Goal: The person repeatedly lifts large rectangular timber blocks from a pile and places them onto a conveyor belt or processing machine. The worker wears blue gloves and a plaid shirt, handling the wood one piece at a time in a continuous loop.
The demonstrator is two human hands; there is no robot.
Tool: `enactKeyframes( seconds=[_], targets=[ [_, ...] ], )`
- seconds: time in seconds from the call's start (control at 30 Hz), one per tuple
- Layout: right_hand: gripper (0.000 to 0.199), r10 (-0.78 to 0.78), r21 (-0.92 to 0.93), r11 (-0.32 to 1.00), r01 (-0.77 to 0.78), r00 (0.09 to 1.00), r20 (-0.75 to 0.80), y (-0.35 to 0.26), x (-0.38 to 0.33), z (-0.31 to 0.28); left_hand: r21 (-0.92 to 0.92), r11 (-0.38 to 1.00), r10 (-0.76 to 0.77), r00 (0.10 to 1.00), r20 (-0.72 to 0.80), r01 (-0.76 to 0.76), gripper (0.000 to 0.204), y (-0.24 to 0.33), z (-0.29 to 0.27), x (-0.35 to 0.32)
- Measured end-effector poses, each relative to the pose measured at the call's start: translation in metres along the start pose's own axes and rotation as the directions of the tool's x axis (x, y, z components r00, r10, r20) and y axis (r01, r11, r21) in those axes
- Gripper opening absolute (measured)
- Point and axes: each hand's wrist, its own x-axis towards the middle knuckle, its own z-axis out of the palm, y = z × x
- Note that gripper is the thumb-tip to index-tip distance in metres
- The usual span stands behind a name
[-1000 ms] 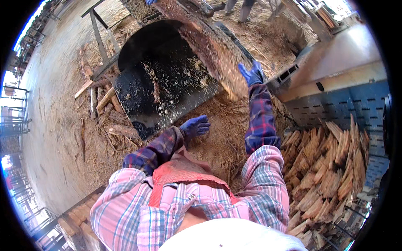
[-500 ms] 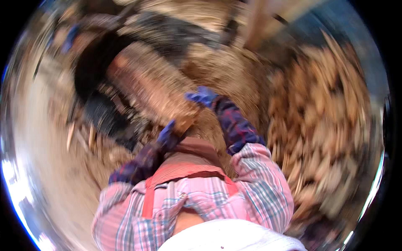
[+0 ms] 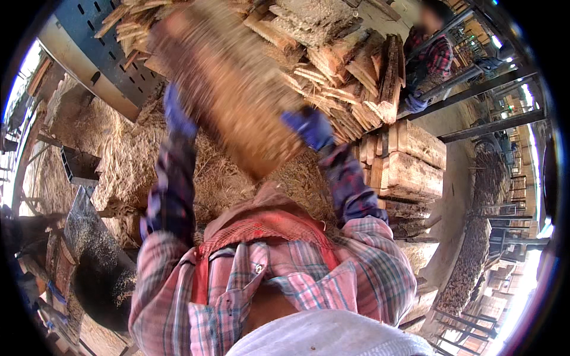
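Sawdust-strewn woodyard: left hand point(image 3: 177, 115) and right hand point(image 3: 309, 127) are gripping opposite edges of a wood slab point(image 3: 228, 95), balancing its weight.

We've got both arms raised, reaching far ahead. Left hand point(image 3: 178, 115) in a blue glove, fingers up along the left edge of the load, arm nearly straight. Right hand point(image 3: 312, 127) also blue-gloved, pressed to its right side, elbow bent. Dark plaid oversleeves on both forearms; motion blur hides the finger detail.
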Motion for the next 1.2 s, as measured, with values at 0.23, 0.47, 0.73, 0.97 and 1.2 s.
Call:
enactKeyframes(
  seconds=[0.23,0.47,0.73,0.97,1.2],
  targets=[
    [0.051,0.014,0.231,0.957,0.175,0.769,-0.639,-0.011,0.011,-0.187,0.383,0.798,0.203,0.805,0.557,-0.466,0.027,-0.051,0.047,0.037],
    [0.032,0.535,0.418,0.66,-0.624,0.782,0.321,0.189,0.052,0.113,-0.152,0.788,-0.584,0.802,0.122,0.597,0.032,-0.112,-0.176,-0.173],
    [0.035,-0.053,0.326,0.882,-0.341,0.616,0.786,-0.029,0.204,0.645,-0.464,0.884,-0.39,0.649,-0.654,0.063,0.032,0.017,-0.327,-0.36],
    [0.075,-0.296,-0.371,0.608,0.702,0.634,0.715,-0.058,0.286,0.813,-0.685,0.707,-0.464,0.615,-0.638,-0.177,0.037,0.028,-0.358,-0.389],
    [0.095,0.069,-0.531,0.674,0.515,0.671,0.738,-0.017,0.237,0.788,-0.578,0.718,-0.366,0.496,-0.787,-0.388,0.05,0.057,-0.399,-0.296]
  ],
)
